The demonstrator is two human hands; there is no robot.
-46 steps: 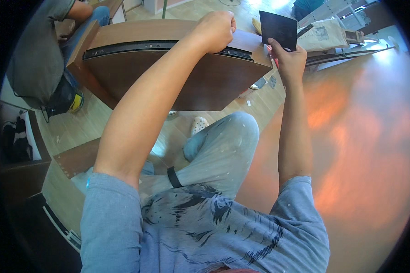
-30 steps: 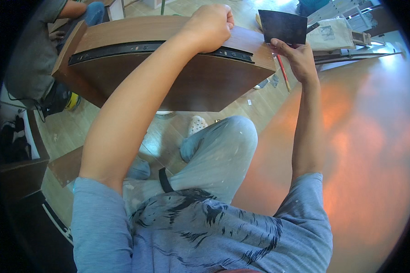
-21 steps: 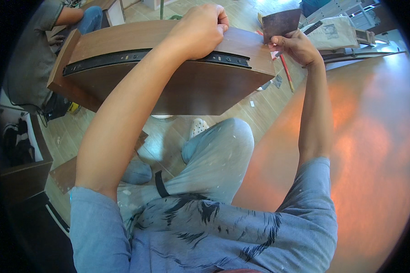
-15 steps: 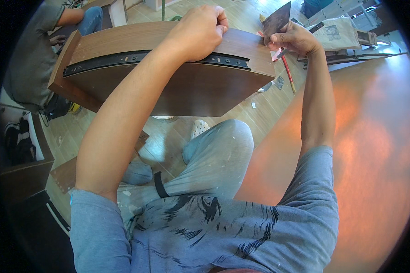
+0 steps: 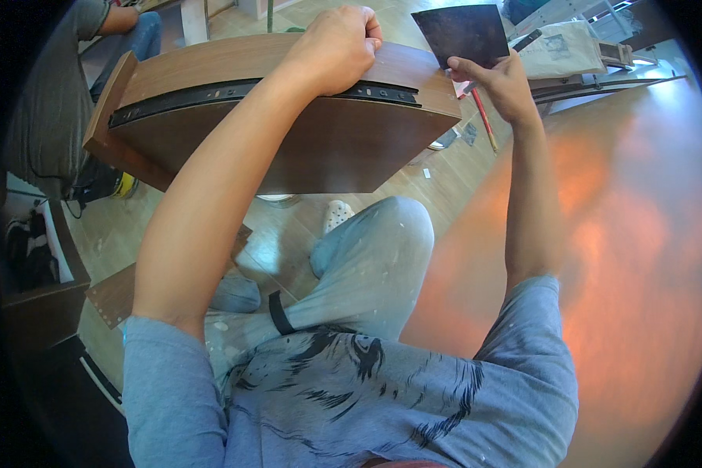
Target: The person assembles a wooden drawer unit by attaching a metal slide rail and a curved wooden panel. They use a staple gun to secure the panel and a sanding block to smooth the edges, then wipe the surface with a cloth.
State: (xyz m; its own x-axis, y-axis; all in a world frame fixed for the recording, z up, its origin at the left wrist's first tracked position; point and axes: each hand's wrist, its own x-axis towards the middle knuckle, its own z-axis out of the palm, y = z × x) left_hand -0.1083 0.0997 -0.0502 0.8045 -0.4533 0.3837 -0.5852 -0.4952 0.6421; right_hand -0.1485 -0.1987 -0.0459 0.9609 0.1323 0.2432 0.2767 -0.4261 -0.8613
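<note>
A brown wooden drawer [image 5: 312, 148] stands tilted before me, a black metal slide rail [image 5: 226, 92] along its side. My left hand [image 5: 337, 48] lies across that side above the rail. Its fingers are curled in near the far edge; whatever they pinch is hidden. At the drawer's right end, my right hand [image 5: 501, 82] grips a thin, dark, square sheet [image 5: 468, 35] between thumb and fingers, its broad face showing. A slim tool with a dark end [image 5: 527, 40] sticks out behind the same hand and seems held with it.
Another person's leg [image 5: 51, 93] is at the left, by an open cabinet box [image 5: 47, 300]. A large brown glossy panel [image 5: 600, 257] fills the right. A red stick [image 5: 483, 121] lies on the tiled floor. Farther back are a pale bag [image 5: 558, 54] and a ladder [image 5: 585, 9].
My right hand has moved slightly left and turned the dark sheet, so its face is now broad to view. My left hand stays on the drawer, which appears slightly higher and farther left.
</note>
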